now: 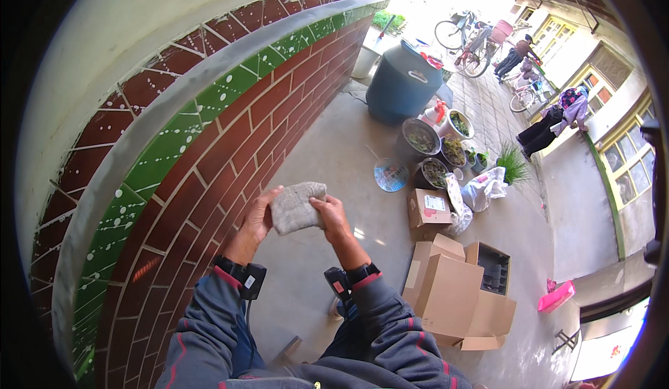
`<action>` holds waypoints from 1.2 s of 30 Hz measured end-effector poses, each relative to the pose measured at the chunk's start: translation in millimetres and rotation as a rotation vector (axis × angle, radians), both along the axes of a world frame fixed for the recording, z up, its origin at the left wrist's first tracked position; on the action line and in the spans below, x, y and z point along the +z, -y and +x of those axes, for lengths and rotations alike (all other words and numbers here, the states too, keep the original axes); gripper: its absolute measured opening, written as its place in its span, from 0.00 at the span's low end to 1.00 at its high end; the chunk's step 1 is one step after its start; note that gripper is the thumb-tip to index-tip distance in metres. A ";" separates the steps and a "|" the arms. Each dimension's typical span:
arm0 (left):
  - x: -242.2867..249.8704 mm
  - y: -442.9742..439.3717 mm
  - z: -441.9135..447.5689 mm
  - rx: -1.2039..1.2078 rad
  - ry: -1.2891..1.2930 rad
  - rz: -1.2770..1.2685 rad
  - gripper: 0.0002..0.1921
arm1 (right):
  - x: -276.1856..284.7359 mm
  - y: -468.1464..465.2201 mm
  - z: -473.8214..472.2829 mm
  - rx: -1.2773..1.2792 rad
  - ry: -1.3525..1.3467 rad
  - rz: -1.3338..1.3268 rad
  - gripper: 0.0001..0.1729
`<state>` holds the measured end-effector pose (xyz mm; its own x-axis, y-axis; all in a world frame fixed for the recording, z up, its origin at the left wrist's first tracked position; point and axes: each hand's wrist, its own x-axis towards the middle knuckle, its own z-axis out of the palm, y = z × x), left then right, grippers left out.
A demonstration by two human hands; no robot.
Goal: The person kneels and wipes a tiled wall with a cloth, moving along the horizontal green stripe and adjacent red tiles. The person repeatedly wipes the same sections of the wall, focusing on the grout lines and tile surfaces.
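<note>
A folded grey cloth [297, 209] is held up in front of me, above the concrete floor. My left hand [258, 216] grips its left edge, with the fingers partly hidden behind it. At the right edge, my right hand [332, 215] pinches the cloth with the thumb on its near face. The cloth looks like a compact, thick pad with a coarse weave. A black device is strapped to each of my wrists.
A painted brick wall [230, 180] runs close along my left. Ahead stand a blue plastic barrel [400, 83] and several potted plants [419, 137]; a hand fan [391, 174] lies nearby. Cardboard boxes [452, 297] sit at right. Two people and bicycles [473, 57] are farther off.
</note>
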<state>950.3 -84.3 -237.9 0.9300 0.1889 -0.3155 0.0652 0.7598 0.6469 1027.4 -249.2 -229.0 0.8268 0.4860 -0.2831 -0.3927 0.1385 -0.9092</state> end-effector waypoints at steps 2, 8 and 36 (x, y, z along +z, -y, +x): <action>-3.7 1.5 -0.4 0.005 -0.044 0.074 0.17 | -7.4 2.7 9.1 0.005 0.000 -0.079 0.12; -8.7 1.9 -4.5 0.338 -0.025 0.257 0.26 | -17.3 -1.3 6.8 -0.164 0.532 -0.395 0.25; -11.5 13.0 -22.0 -0.185 0.058 -0.010 0.23 | -2.8 -3.8 -3.1 0.318 -0.040 0.016 0.22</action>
<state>928.3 -97.4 -249.4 0.9651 0.0098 -0.2615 0.1675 0.7448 0.6459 1024.4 -245.4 -231.8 0.6208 0.7232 -0.3025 -0.4542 0.0173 -0.8907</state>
